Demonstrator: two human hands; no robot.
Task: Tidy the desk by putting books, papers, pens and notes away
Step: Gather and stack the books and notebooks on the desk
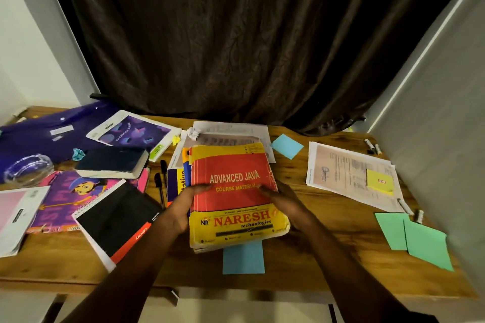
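Observation:
A thick red and yellow Advanced Java book lies at the middle of the wooden desk, on top of other books and papers. My left hand grips its left edge, thumb on the cover. My right hand holds its right edge. A blue sticky note pokes out under its near edge. Two black pens lie just left of the stack.
At left lie a black spiral notebook, a purple cartoon book, a dark diary, a purple folder and a glass bowl. At right sit printed sheets with a yellow note, green notes, a blue note and markers.

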